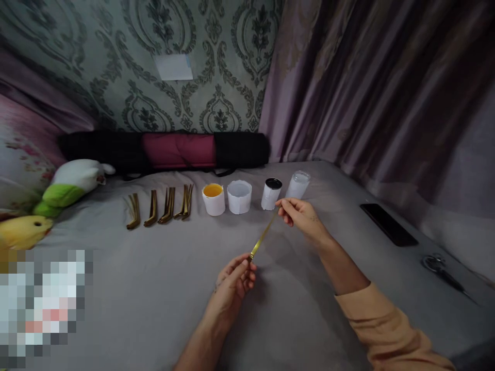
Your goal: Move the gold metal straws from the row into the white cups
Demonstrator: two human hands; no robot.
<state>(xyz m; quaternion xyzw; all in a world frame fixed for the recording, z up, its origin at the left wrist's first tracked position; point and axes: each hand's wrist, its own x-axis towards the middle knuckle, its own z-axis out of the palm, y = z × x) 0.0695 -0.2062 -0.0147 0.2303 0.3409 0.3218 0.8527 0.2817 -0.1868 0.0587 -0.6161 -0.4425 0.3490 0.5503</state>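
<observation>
A thin golden stick (pixel 263 237) is stretched between my two hands above a grey bedsheet (pixel 154 288). My left hand (pixel 234 281) pinches its near end with curled fingers. My right hand (pixel 301 216) pinches its far end, just in front of the jars. In a row behind stand a white jar with yellow contents (pixel 213 199), a white empty-looking jar (pixel 239 196), a jar with a dark top (pixel 271 194) and a clear tilted jar (pixel 298 184). Left of them lie several bent golden pieces (pixel 160 208).
A black and maroon rolled bag (pixel 166 150) lies against the patterned wall. Plush toys (pixel 69 188) sit at the left edge. A dark phone (pixel 389 224) and scissors (pixel 444 273) lie on the right. Purple curtains hang at the right.
</observation>
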